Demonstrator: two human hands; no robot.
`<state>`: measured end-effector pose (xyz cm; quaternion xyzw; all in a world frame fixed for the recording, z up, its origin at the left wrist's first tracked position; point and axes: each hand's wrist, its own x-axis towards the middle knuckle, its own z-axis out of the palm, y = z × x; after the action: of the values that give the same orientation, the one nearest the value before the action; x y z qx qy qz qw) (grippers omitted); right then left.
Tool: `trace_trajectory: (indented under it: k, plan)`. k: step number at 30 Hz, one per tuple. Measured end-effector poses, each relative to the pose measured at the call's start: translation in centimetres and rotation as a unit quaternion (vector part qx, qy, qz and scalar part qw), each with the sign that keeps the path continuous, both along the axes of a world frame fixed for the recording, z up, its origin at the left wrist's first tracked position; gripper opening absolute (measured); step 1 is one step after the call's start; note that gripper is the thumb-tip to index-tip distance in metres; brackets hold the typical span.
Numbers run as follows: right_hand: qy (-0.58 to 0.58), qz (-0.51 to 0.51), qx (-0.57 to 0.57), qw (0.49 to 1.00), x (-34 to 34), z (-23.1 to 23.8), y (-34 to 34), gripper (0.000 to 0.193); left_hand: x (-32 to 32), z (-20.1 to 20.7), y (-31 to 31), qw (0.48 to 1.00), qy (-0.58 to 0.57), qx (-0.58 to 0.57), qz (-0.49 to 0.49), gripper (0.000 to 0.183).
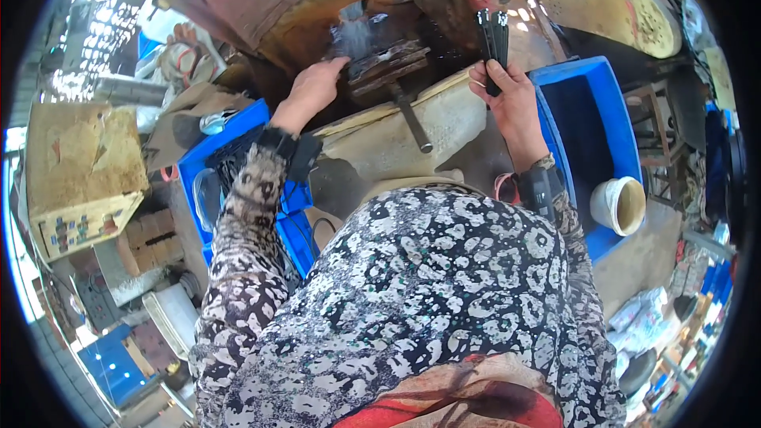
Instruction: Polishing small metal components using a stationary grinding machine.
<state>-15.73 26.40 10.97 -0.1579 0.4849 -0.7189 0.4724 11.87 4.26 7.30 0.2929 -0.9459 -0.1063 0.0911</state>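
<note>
My right hand [511, 99] is closed round a bundle of thin, dark strips [495, 38] with shiny upper ends, held upright beside the blue bin on the right. Further left, my left hand [311, 93] reaches to the near-left end of a dark, worn metal fixture [388, 63]. Its fingers are bent together at the fixture's edge; what they hold, if anything, is too small to make out. Just beyond the fixture, a blurred whitish spray [357, 38] shows in front of a stained brown hollow. A metal bar handle [412, 120] sticks out from the fixture toward me.
A deep blue bin [590, 71] stands on my right, with a white bucket [618, 206] at its near end. On my left, another blue bin [226, 131] holds dark thin pieces. Further left is a rusty control box [87, 158]. Brown cloth [254, 0] hangs at the back.
</note>
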Motion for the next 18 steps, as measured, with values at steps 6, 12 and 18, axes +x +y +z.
trace_trajectory:
  k: [6, 12, 18]
  plan:
    - [0.016, -0.035, 0.019, 0.999, -1.4, -0.2, 1.2, 0.016, -1.9, 4.2, 8.3, 0.978, 0.125, -0.123, -0.111, 0.050]
    - [0.031, -0.053, 0.037, 0.997, -2.0, -0.1, 1.3, 0.018, -4.2, 1.9, 11.6, 0.961, 0.132, 0.000, -0.241, 0.042]
    - [0.032, -0.062, 0.042, 0.997, -3.0, -0.2, 2.2, 0.017, -4.4, 1.7, 11.0, 0.956, 0.167, -0.084, -0.228, 0.032]
